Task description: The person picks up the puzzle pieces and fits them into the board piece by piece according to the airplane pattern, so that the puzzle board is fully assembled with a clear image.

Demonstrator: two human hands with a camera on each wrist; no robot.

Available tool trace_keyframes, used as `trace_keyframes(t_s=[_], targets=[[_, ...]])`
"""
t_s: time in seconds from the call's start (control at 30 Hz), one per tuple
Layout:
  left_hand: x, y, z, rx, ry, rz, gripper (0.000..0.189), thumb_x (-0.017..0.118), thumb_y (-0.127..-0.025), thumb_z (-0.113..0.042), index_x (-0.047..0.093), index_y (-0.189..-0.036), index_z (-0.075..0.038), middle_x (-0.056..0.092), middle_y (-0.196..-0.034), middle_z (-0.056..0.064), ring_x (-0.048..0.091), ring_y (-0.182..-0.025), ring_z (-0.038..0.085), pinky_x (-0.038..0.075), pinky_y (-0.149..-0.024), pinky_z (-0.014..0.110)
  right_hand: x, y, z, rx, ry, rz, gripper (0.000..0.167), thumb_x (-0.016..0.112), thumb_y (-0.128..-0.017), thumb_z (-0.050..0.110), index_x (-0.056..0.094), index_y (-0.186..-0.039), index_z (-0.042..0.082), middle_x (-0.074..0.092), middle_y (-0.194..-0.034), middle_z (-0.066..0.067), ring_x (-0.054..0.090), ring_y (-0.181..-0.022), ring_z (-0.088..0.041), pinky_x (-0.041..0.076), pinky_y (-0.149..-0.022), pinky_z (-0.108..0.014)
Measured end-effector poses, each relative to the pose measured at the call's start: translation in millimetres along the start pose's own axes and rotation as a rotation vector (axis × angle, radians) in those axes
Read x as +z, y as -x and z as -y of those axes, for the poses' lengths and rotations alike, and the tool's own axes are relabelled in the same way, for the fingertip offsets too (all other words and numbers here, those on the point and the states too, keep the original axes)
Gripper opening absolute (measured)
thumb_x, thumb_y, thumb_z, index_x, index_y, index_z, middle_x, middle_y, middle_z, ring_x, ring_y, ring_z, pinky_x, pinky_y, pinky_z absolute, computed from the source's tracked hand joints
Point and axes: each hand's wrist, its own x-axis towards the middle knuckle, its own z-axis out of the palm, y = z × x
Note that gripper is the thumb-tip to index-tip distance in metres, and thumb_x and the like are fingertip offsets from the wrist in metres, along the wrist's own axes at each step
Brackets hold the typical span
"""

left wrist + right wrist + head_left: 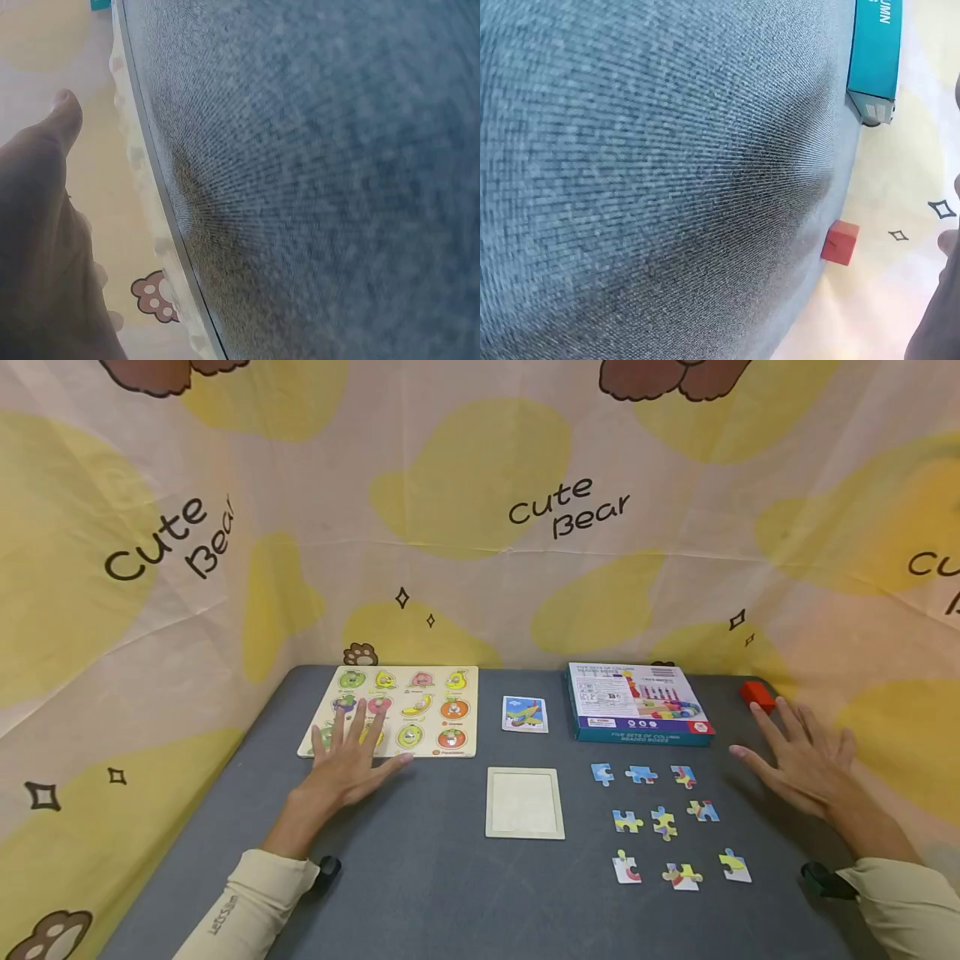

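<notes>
My left hand [347, 768] is spread with straight fingers, overlapping the near left part of a wooden fruit puzzle board [390, 743] in the head view. On the right, my right hand [810, 768] also has its fingers spread and holds nothing; its fingertips are close to a red block [757, 696]. Several loose jigsaw pieces [663, 823] lie in rough rows to the left of the right hand. Between the hands sits a pale square puzzle tray [525, 838]. Behind that tray lies a small airplane picture card [524, 715].
A flat toy box [641, 706] with a teal side lies at the back right of the grey table [420, 893]. A patterned cloth [465, 510] hangs behind and along the sides. In the right wrist view, the red block [841, 241] stands near the table edge.
</notes>
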Motion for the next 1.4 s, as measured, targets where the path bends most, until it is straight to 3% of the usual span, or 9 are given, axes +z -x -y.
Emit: trace_keyframes(t_s=[0.17,0.3,0.47,0.67,0.87,1.03,1.23,1.4], targets=[[0.3,-1.4,-5.7,0.049,0.025,-0.005,0.1,0.053,-0.1,-0.07,0.013,-0.171,-0.011,0.007,-0.176,0.024,0.003,-0.16,0.054,0.001,-0.116,0.081,1.3,-2.1,10.7,-0.036,-0.003,-0.008,0.091,0.052,-0.103,0.06,0.007,-0.172,0.02,0.01,-0.172,-0.028,0.004,-0.154,-0.06,0.004,-0.104,-0.088],[2.0,-3.1,-15.9,0.148,0.109,0.015,0.096,0.063,-0.102,-0.055,0.02,-0.168,0.0,0.017,-0.174,0.027,0.017,-0.159,0.051,0.012,-0.121,0.074,4.5,-4.2,31.2,-0.088,-0.045,-0.032,0.092,0.065,-0.099,0.055,0.022,-0.17,0.018,0.024,-0.166,-0.028,0.018,-0.144,-0.062,0.011,-0.101,-0.085],[4.1,-2.9,-42.0,0.26,0.285,0.062,0.086,0.071,-0.102,-0.04,0.031,-0.164,0.004,0.034,-0.168,0.026,0.031,-0.156,0.046,0.024,-0.124,0.062,6.6,-10.2,65.2,-0.156,-0.048,-0.034,0.08,0.078,-0.093,0.047,0.049,-0.157,0.008,0.043,-0.154,-0.027,0.032,-0.133,-0.057,0.024,-0.096,-0.073],[9.6,-0.1,-77.6,0.304,0.383,0.139,0.08,0.077,-0.099,-0.037,0.043,-0.159,0.002,0.044,-0.164,0.022,0.038,-0.154,0.041,0.029,-0.124,0.057,11.2,-20.3,108.0,-0.197,-0.121,0.063,0.063,0.081,-0.093,0.039,0.064,-0.145,0.007,0.059,-0.143,-0.029,0.042,-0.127,-0.05,0.031,-0.091,-0.063],[22.6,1.2,-100.6,0.325,0.379,0.262,0.082,0.08,-0.096,-0.039,0.045,-0.158,0.003,0.046,-0.163,0.02,0.041,-0.153,0.036,0.031,-0.124,0.053,21.4,-30.2,140.3,-0.231,-0.206,0.146,0.047,0.081,-0.094,0.03,0.073,-0.136,0.01,0.068,-0.136,-0.021,0.049,-0.125,-0.043,0.034,-0.092,-0.058],[29.1,2.8,-112.3,0.321,0.338,0.318,0.086,0.083,-0.092,-0.039,0.045,-0.159,0.0,0.045,-0.163,0.018,0.041,-0.153,0.036,0.032,-0.124,0.053,30.1,-34.8,154.5,-0.233,-0.252,0.184,0.039,0.081,-0.094,0.024,0.076,-0.131,0.011,0.071,-0.131,-0.016,0.05,-0.121,-0.037,0.033,-0.093,-0.054],[32.5,5.2,-117.2,0.325,0.304,0.341,0.088,0.086,-0.089,-0.043,0.047,-0.159,-0.005,0.044,-0.164,0.012,0.039,-0.153,0.034,0.027,-0.122,0.064,34.8,-37.6,165.0,-0.22,-0.245,0.212,0.035,0.081,-0.094,0.022,0.078,-0.127,0.012,0.071,-0.127,-0.014,0.05,-0.112,-0.031,0.034,-0.09,-0.052],[33.8,6.0,-117.3,0.331,0.279,0.344,0.088,0.087,-0.089,-0.042,0.048,-0.159,-0.005,0.042,-0.165,0.01,0.038,-0.152,0.032,0.028,-0.121,0.062,36.4,-38.3,169.9,-0.205,-0.232,0.218,0.029,0.081,-0.095,0.022,0.081,-0.122,0.012,0.069,-0.124,-0.012,0.05,-0.11,-0.03,0.035,-0.091,-0.053]])
